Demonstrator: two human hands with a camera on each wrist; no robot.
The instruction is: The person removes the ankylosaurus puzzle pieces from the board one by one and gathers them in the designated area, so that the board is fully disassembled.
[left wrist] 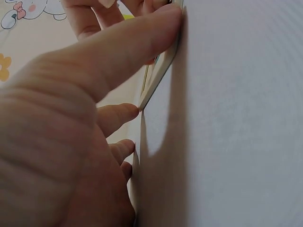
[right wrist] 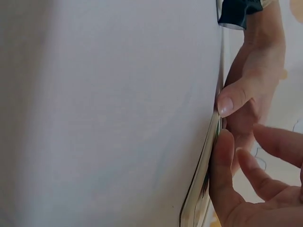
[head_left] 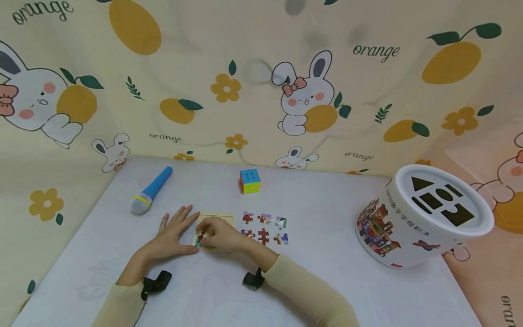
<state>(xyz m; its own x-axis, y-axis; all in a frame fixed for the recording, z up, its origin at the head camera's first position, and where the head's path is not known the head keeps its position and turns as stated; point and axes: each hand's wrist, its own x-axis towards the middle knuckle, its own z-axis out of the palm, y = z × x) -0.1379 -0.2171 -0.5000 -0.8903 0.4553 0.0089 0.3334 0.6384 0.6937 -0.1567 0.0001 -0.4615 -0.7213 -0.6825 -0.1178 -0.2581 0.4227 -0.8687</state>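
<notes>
A shallow wooden puzzle tray point(head_left: 222, 215) lies on the table, with a few coloured jigsaw pieces point(head_left: 199, 238) at its lower left corner. My left hand point(head_left: 175, 232) is spread flat beside the tray's left side, its thumb point(left wrist: 156, 33) against the near corner. Over the tray is my right hand point(head_left: 220, 234); its thumb point(right wrist: 221, 151) presses down near that corner. The other right fingers are bent and held apart from the thumb, and no piece shows between them. Several loose jigsaw pieces point(head_left: 263, 235) lie in two rows right of the tray, partly behind the right wrist.
A blue toy microphone point(head_left: 157, 184) lies at the back left. Behind the tray sits a puzzle cube point(head_left: 250, 181). A large white bucket point(head_left: 408, 236) with shape holes in its lid stands on the right. A printed cloth point(head_left: 253, 118) hangs behind the table.
</notes>
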